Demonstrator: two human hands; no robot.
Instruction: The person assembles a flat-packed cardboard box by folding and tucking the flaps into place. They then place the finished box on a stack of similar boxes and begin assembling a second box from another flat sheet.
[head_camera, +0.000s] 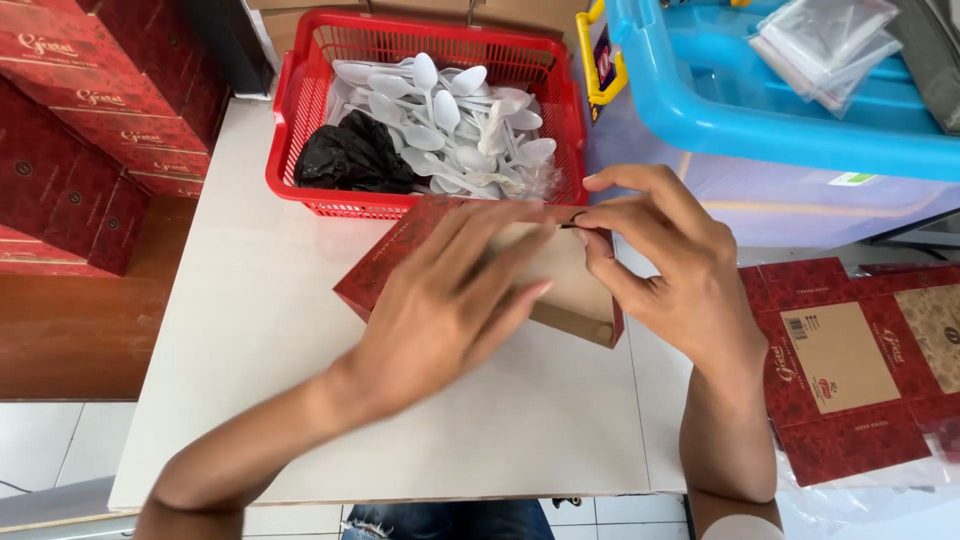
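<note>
White desk, filling the centre of the frame; red basket of white plastic spoons and a black bag at upper centre, blue tub at upper right, flat red box blanks at lower right. Red cardboard box, mid-frame on the desk, partly folded: brown inside showing, flaps not yet closed, no spoon inside as far as visible. Left hand spread flat on the box, pressing it; right hand pinching its upper edge between thumb and forefinger.
</note>
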